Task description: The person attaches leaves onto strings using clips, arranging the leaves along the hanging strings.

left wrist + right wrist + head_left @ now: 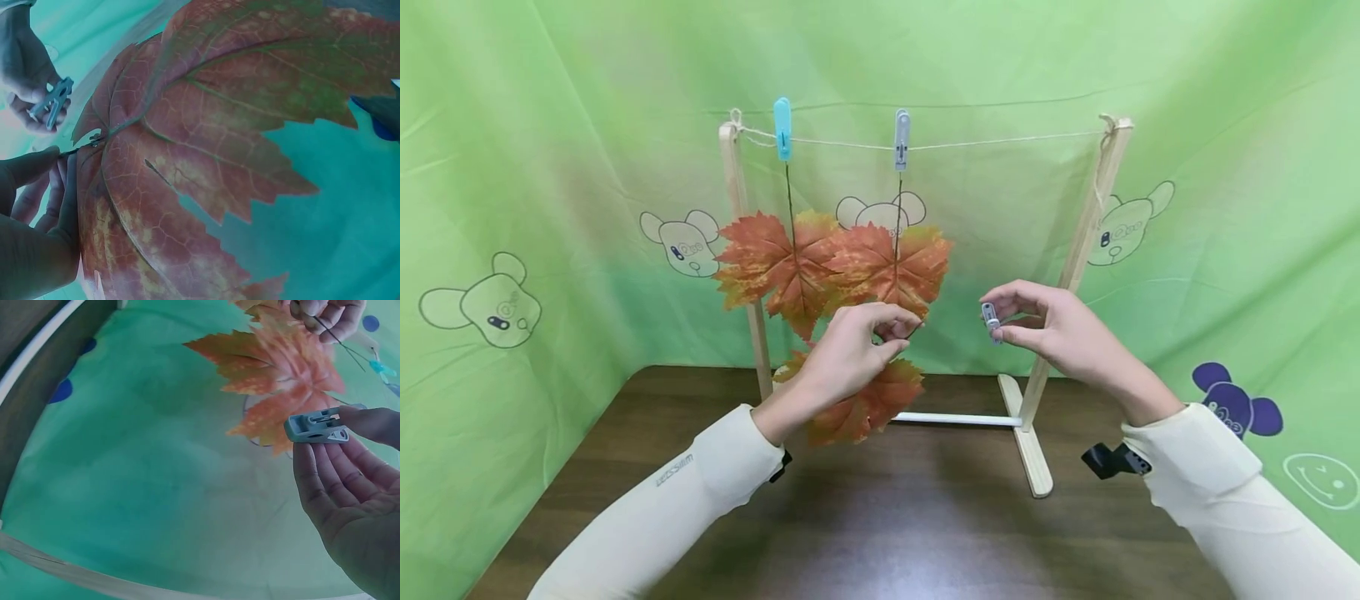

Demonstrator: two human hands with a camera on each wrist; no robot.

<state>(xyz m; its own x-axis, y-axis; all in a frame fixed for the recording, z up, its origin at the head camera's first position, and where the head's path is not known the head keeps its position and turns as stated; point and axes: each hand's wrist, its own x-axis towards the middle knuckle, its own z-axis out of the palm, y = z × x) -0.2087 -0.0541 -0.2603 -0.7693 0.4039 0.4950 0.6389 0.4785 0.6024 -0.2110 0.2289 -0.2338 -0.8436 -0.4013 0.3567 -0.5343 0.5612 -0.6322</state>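
Note:
My left hand pinches the stem of an artificial maple leaf, which hangs below that hand. The leaf fills much of the left wrist view, red-orange with some green. To the right, my right hand holds a grey clothespin between thumb and fingertips. In the right wrist view the clothespin lies across the fingertips under the thumb. Two more maple leaves, the left one and the right one, hang by their stems from the string, just beyond my left hand.
A thin string spans two wooden posts, the right post standing on a flat foot. A blue clothespin and another grey clothespin clip stems to it. A white bar runs low above the brown table.

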